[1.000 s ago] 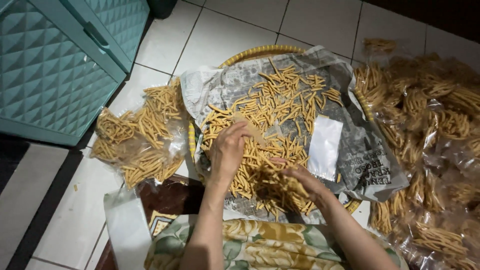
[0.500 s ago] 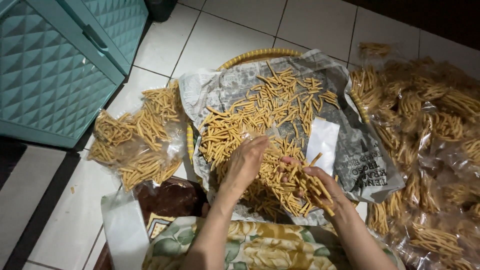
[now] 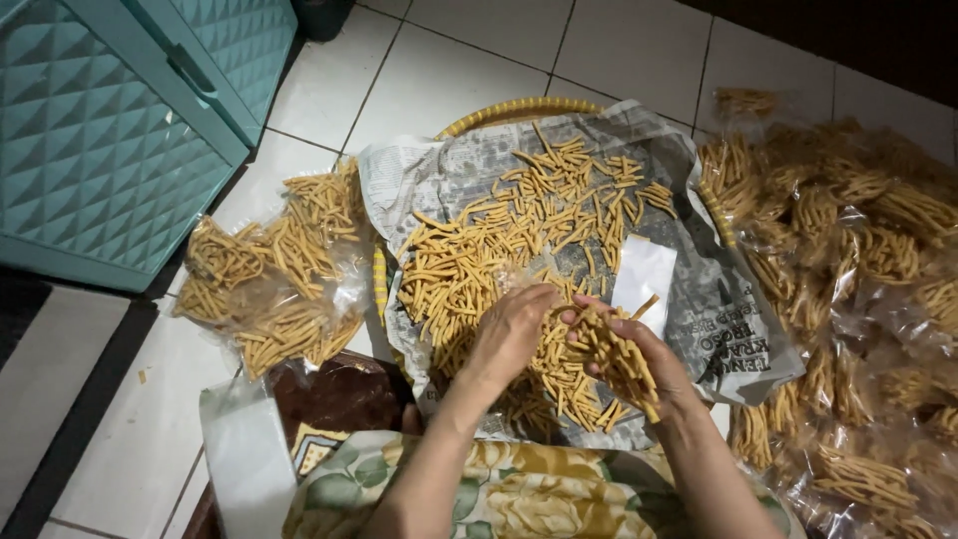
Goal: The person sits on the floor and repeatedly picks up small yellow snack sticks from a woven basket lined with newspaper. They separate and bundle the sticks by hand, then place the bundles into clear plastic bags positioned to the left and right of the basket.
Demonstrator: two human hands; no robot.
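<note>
A round woven tray (image 3: pixel 519 106) lined with newspaper (image 3: pixel 743 329) holds a heap of thin golden snack sticks (image 3: pixel 499 235). My right hand (image 3: pixel 639 354) is cupped palm up at the tray's near side, holding a bunch of snack sticks (image 3: pixel 614 349). My left hand (image 3: pixel 509 334) is beside it, fingers curled against that same bunch. A small clear plastic bag (image 3: pixel 644 274) lies flat on the sticks just beyond my right hand.
Filled clear bags of sticks lie on the tiled floor at the left (image 3: pixel 274 274) and in a large pile at the right (image 3: pixel 858 299). A teal plastic cabinet (image 3: pixel 110 130) stands at the upper left. Floral cloth (image 3: pixel 509 489) covers my lap.
My left hand moved right, from the heap to the right hand. The right hand turned palm up and gathered a bunch of sticks.
</note>
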